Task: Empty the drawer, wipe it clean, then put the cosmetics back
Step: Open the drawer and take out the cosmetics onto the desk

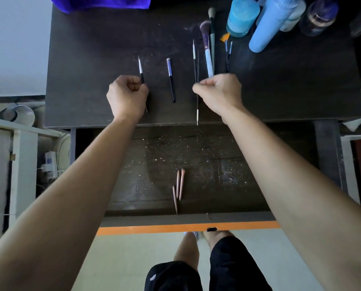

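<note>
The dark drawer [196, 208] stands pulled out below the tabletop, its floor speckled with glitter. Three pink pencils [179, 185] lie in it near the front wall. Over the tabletop my left hand [127, 97] is closed on a thin black-and-white brush [141, 70]. My right hand [219, 93] grips a bundle of brushes, among them a light-blue-handled fluffy brush [207, 53] and thin liner brushes [194, 59]. Between the hands a purple-tipped black brush [171, 80] lies alone on the table.
Blue bottles [242, 15], a tall light-blue bottle [269, 24] and a dark jar [320, 15] stand at the table's [81, 59] back right. A purple cloth [99, 3] hangs at the back edge. A white cabinet [24, 156] sits left. The drawer front has an orange edge [154, 229].
</note>
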